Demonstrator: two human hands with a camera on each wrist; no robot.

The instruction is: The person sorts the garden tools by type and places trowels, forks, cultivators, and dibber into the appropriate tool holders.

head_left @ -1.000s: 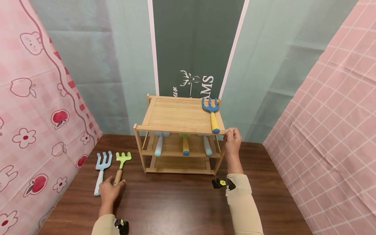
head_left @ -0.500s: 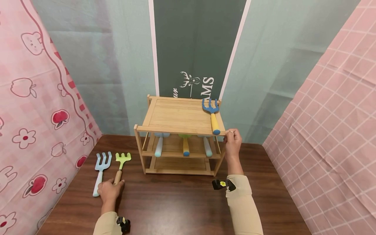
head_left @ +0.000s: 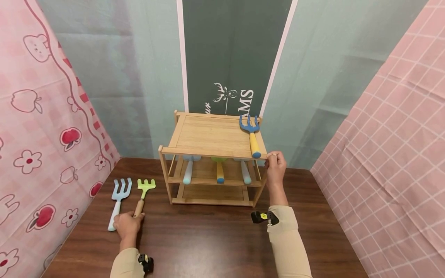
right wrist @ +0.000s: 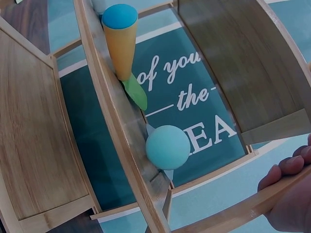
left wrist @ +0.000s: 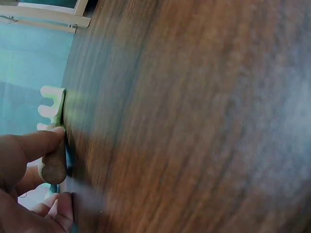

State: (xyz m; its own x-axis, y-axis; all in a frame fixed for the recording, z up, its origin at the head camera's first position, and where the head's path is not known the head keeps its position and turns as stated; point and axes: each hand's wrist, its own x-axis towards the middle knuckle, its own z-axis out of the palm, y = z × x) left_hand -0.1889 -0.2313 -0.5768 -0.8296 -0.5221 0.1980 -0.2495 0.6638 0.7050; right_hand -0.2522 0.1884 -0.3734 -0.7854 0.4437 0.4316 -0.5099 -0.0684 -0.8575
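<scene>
My left hand (head_left: 128, 227) pinches the wooden handle of a green toy hand rake (head_left: 146, 185) between thumb and finger; in the left wrist view the handle's round end (left wrist: 52, 170) shows. Just left of it lies a light-blue hand fork (head_left: 121, 191), its handle reaching beside my fingers. On the right, my right hand (head_left: 276, 168) grips the front corner of a wooden three-tier rack (head_left: 208, 135). A blue hand rake with a yellow handle (head_left: 254, 144) lies on the top tier near that hand.
Three tools rest on the middle tier, handles forward: a light-blue handle (head_left: 188, 173), a yellow handle (head_left: 220, 173) with a green head, and another pale handle (head_left: 245, 173). The dark wood table (head_left: 208, 239) is bounded by hanging cloths at the back and sides.
My left hand has shifted slightly left, and the handle ends of the green rake and light-blue fork have swung a little left. My right hand stays on the rack.
</scene>
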